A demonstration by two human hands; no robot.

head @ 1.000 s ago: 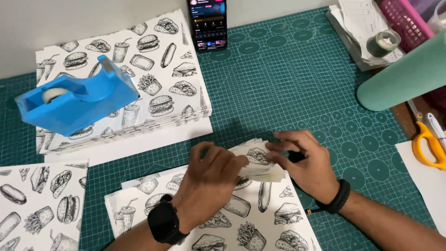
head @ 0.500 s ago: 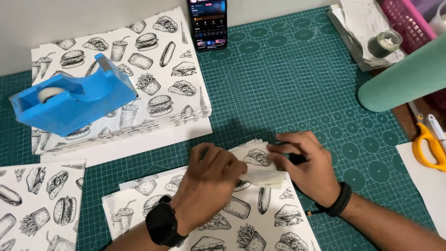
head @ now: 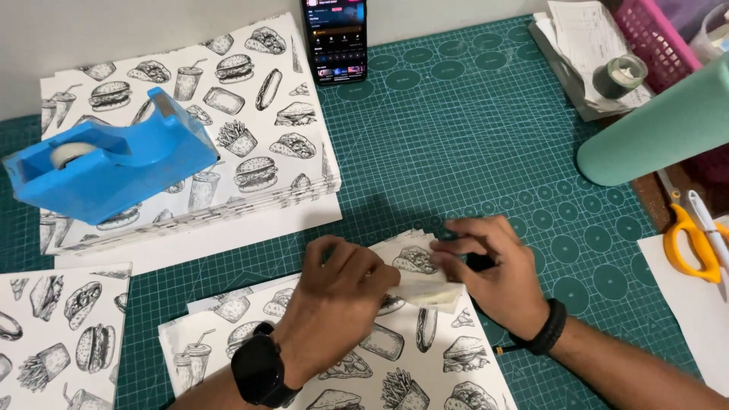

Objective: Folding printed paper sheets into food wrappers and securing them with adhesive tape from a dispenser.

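Note:
Both my hands work at a sheet of white paper printed with black fast-food drawings [head: 425, 364], lying on the green cutting mat [head: 471, 152]. My left hand [head: 334, 292], with a black watch on the wrist, presses down on a folded flap of the sheet [head: 425, 281]. My right hand [head: 497, 273], with a black wristband, pinches the flap's top corner from the right. A small dark object lies under my right palm, mostly hidden.
A stack of the same printed paper [head: 266, 129] sits at upper left with a blue tape dispenser [head: 106, 167] on it. Another printed sheet [head: 53, 334] lies at lower left. A phone [head: 336, 38], a teal roll [head: 661, 129], yellow scissors [head: 687, 243] and a small tape roll [head: 619, 76] lie around.
My hands have stayed on the folded flap, with small finger shifts; my right hand's fingers have moved a little along the fold. The view has drifted slightly.

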